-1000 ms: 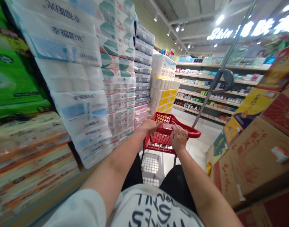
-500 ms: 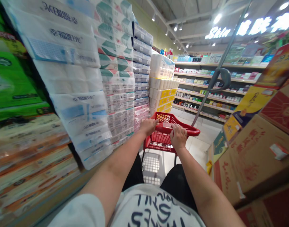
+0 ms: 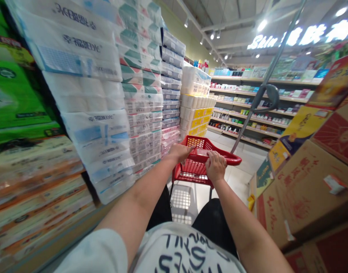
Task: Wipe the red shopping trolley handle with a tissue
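A red plastic shopping cart stands in front of my body, its basket seen through a grid of holes. My left hand is closed around the left end of the cart's handle, thumb lying over the top. With fingers curled over the handle's bar, my right hand grips it right of the middle. A stretch of red handle shows between the two hands. What lies deep in the basket is hidden by the handle and hands.
Tall stacks of wrapped tissue rolls line the left side. Cardboard boxes are piled on the right. A slanted metal pole with a grey hook-shaped fitting rises beyond the cart. Stocked shelves stand farther back along the white floor.
My left hand has shifted slightly on the handle, its thumb now more raised. The right hand stays in place. The view has moved very little.
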{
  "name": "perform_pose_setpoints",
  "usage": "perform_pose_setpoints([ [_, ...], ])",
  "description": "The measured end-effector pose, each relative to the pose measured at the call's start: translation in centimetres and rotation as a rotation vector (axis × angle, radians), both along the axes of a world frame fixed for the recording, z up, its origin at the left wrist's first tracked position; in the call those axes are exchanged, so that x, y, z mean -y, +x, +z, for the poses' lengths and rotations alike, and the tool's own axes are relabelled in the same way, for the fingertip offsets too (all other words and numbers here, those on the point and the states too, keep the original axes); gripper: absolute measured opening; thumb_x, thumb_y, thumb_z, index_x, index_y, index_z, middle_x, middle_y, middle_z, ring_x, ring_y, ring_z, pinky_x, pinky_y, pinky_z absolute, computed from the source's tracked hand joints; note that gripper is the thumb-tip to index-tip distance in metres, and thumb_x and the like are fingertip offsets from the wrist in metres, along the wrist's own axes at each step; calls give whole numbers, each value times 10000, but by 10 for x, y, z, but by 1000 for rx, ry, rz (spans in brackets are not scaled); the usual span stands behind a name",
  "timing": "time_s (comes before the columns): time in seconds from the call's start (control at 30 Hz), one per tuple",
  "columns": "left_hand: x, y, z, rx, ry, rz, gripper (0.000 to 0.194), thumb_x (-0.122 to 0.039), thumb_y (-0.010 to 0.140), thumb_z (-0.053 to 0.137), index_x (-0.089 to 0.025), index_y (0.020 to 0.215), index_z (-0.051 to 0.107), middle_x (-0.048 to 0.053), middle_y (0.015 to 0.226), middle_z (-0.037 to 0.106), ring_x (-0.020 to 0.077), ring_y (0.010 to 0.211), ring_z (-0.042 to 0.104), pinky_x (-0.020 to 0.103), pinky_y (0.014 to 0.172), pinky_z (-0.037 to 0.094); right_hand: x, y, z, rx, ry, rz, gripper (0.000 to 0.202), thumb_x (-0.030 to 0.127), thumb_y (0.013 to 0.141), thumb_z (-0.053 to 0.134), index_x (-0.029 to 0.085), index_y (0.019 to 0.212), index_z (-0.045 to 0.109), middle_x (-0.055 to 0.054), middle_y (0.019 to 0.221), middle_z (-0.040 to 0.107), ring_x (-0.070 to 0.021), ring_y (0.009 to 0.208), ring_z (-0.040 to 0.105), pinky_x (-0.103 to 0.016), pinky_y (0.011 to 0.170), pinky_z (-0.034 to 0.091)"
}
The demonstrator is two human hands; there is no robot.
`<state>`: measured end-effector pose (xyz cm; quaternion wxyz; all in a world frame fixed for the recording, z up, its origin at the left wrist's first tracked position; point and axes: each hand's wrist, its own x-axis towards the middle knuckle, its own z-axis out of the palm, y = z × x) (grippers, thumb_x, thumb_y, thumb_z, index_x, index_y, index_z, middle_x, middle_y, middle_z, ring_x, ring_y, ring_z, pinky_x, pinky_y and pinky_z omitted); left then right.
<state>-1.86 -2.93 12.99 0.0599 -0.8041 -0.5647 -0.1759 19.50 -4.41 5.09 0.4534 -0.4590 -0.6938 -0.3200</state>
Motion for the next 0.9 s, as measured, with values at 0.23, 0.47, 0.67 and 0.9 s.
perform_pose_setpoints([
  [0.23, 23, -10, -38, 76, 406, -54, 477, -460, 982, 233, -217, 1051, 637, 91, 1042, 657, 242, 1009, 538, 423, 916, 328, -3, -2, -1, -17, -14, 8, 344, 194, 906, 474, 209, 1230, 588, -73, 1250, 614, -253, 1212, 493, -425, 1064, 275],
  [0.47, 12, -3, -27, 65, 312, 41, 535, -448, 990, 180, -201, 917, 649, 95, 951, 679, 235, 917, 588, 412, 848, 365, -5, -2, -1, -21, -18, 9, 335, 191, 900, 485, 199, 1215, 597, -71, 1247, 618, -251, 1205, 501, -432, 1062, 295],
  [0.67, -4, -3, 1, -67, -31, 28, 497, -565, 945, 302, -249, 947, 686, 50, 764, 717, 221, 836, 656, 341, 772, 404, -7, -2, -1, -18, -9, 21, 348, 177, 894, 484, 192, 1225, 588, -85, 1244, 617, -249, 1208, 499, -436, 1060, 299],
  [0.9, 19, -8, -26, 27, 316, -84, 466, -486, 976, 274, -218, 1058, 647, 99, 1054, 672, 237, 1016, 566, 407, 923, 346, -7, 1, -1, -14, -2, 21, 344, 177, 891, 490, 196, 1219, 590, -79, 1240, 620, -243, 1208, 500, -428, 1061, 297],
])
